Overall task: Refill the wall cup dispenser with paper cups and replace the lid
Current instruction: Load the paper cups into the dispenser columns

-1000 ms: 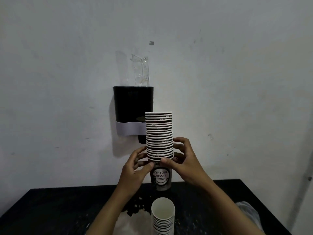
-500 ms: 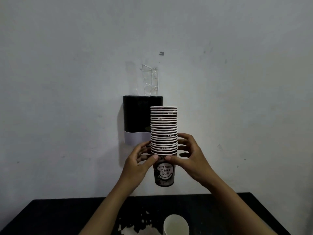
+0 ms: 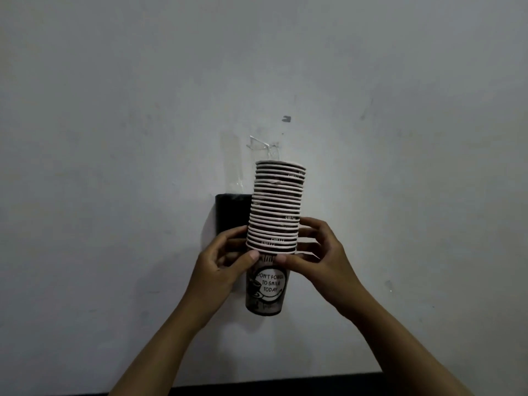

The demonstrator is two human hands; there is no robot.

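Holding up a tall stack of paper cups point(image 3: 275, 207) in front of a white wall point(image 3: 114, 110), rims up. On the left, the left hand point(image 3: 221, 267), fingers and thumb curled round the low part of the stack. Behind it, the black cup holder point(image 3: 231, 215) on the wall, half hidden, top looking open. In the middle, the stack leaning a little to the right, bottom cup saying "DON'T FORGET TO SMILE TODAY". On the right, the right hand point(image 3: 317, 252), fingers bent round the other side, thumb pressed on the front. Down low, a thin strip of black table point(image 3: 285, 385). Cups lifted near the holder but not inside yet. Left to do: dropping them in, then putting the lid back. No lid in sight.
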